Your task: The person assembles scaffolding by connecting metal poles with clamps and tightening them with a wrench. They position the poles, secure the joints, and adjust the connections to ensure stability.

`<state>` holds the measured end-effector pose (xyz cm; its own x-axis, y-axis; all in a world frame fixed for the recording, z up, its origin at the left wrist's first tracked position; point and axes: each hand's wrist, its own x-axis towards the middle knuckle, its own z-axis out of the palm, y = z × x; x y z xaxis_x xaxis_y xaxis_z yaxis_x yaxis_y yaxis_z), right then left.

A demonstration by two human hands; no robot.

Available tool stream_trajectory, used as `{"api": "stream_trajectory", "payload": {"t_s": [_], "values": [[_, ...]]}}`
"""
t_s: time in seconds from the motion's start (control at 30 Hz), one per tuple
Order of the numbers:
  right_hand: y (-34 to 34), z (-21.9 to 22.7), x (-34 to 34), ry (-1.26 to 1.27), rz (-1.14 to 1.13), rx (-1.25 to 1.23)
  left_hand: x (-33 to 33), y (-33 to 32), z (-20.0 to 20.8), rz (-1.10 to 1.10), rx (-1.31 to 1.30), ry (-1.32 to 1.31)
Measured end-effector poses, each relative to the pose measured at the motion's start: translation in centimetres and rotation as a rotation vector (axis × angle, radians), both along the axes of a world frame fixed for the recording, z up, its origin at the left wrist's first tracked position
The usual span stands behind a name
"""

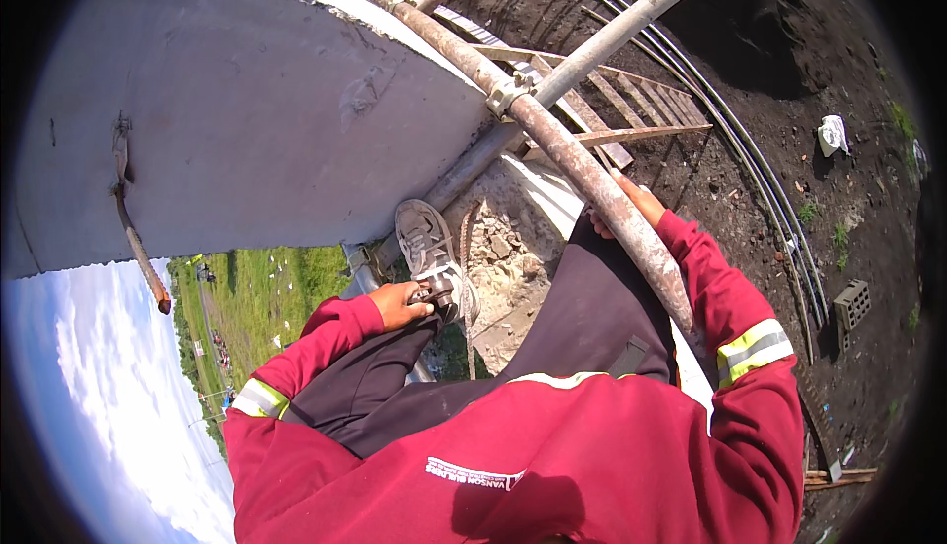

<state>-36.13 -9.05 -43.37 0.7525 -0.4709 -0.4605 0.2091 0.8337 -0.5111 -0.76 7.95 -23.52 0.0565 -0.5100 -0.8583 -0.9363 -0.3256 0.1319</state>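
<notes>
My left hand is closed around a dark, rounded metal piece, whose exact kind I cannot make out. It is right by a grey sneaker on my foot. Beside my right knee, my right hand is at a rusty, paint-spattered scaffold pipe. The pipe hides part of that hand; a few fingertips show at its other side, so the hand appears to grip it from below. Between my legs lies rough, broken concrete, with a ribbed steel bar alongside.
A coupler joins the rusty pipe to a grey crossing pipe. A smooth grey concrete wall fills the upper left, with a bent rusty rod sticking out. Far below are a wooden ladder, long pipes and a hollow block on dark soil.
</notes>
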Motion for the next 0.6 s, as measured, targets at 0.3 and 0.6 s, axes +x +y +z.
{"api": "stream_trajectory", "payload": {"t_s": [0.3,0.6], "values": [[0.02,-0.81,0.12,-0.067,0.016,0.009,0.1,0.2,-0.11,0.026,-0.025,0.004],[0.02,-0.95,0.17,-0.034,0.017,0.041,0.01,0.22,0.06,0.001,-0.035,0.009]]}}
